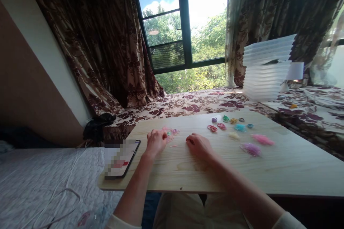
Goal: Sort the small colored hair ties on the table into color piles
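My left hand (156,142) rests on the pale wooden table with its fingers curled closed; whatever they may hold is hidden. Right beside its fingertips lies a loose cluster of pink, green and purple small bands (172,132). A thin pink strip (173,146) lies just in front of the cluster. To the right, my right hand (199,145) is also on the table, fingers bent inward and pressed together, and I cannot make out anything in them. A gap of bare wood separates the two hands.
Small coloured bundles lie at the table's right: red rings (213,128), a turquoise one (240,127), a pink one (263,139) and a purple one (251,149). A tablet-like device (126,162) lies at the left edge. Stacked translucent trays (264,69) stand behind, near a lamp (295,71).
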Available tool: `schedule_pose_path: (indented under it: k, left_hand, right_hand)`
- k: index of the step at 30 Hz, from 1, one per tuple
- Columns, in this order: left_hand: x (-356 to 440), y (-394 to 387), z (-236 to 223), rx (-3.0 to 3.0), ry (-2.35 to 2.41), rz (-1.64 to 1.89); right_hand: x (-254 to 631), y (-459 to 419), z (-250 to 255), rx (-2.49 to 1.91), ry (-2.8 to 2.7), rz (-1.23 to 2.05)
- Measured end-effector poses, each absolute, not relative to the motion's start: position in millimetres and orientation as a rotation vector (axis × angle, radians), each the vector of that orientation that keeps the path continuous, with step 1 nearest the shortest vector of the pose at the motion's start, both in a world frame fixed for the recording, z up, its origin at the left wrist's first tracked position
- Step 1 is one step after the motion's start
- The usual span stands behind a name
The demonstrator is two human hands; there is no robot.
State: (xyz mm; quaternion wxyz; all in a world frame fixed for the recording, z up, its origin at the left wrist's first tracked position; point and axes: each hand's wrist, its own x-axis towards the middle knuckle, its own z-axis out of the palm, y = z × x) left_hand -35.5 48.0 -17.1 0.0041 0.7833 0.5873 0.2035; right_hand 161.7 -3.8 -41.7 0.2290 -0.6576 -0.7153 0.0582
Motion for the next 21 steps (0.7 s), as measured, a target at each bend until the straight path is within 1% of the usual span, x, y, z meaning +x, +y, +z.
schedule_pose_path:
  k: [9,15,21]
  left_hand:
    - [3,40,-30,2.452,1.612,0.806]
    - [7,36,-35,2.378,1.522,0.966]
    - [12,34,-38,2.368,1.412,1.001]
  right_hand:
    - [162,-4,-45,-1.717,-1.934,0.120]
    - [162,-3,-48,-1.657,-1.923,0.139]
    - [161,-3,-49,-1.596,-1.918,0.138]
